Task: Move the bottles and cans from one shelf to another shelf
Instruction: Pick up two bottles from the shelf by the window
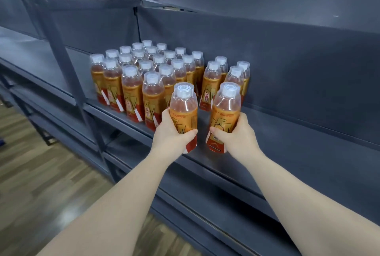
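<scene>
At frame centre, our left hand [172,133] grips a clear plastic orange-labelled bottle [183,107], our right hand [236,135] a matching bottle [226,107], at the grey metal shelf [287,142] edge; our grip hides part of each label.

bottle cluster [148,74] on shelf [267,132], rear-left | two held bottles [184,111] in front, side by side | floor [41,173] lower left

Both bare forearms [123,194] stretch forward, angled inward toward each other. The left grip [174,134] curls round the left bottle [183,107], thumb across its front; the right grip [236,135] curls round the right bottle [225,109], thumb pointing left.
</scene>
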